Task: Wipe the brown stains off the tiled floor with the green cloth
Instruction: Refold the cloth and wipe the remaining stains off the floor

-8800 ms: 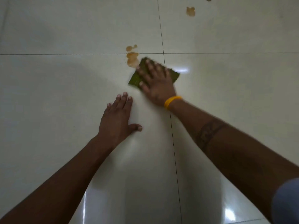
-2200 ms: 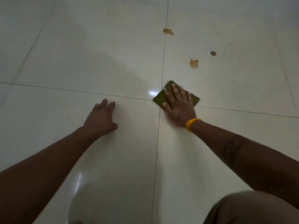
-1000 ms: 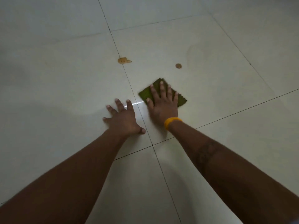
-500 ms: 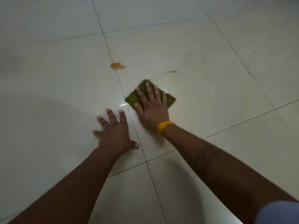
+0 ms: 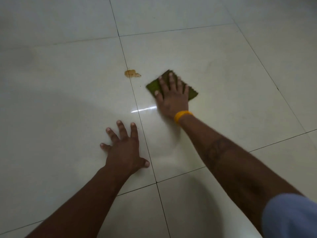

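Observation:
My right hand (image 5: pixel 172 96) lies flat on the green cloth (image 5: pixel 153 85) and presses it against the pale tiled floor (image 5: pixel 231 79), fingers spread; a yellow band circles its wrist. One brown stain (image 5: pixel 131 73) sits across a grout line, a short way to the upper left of the cloth and apart from it. My left hand (image 5: pixel 126 148) rests palm down on the tile nearer to me, fingers apart, holding nothing.
Dark grout lines (image 5: pixel 137 103) cross the glossy floor, with a bright glare streak (image 5: pixel 144 109) between my hands. A blue-grey sleeve (image 5: pixel 289 217) shows at the lower right corner.
My right hand has slid the cloth to the right and up, over where the thin brown streak was; that streak no longer shows. My left hand stays planted.

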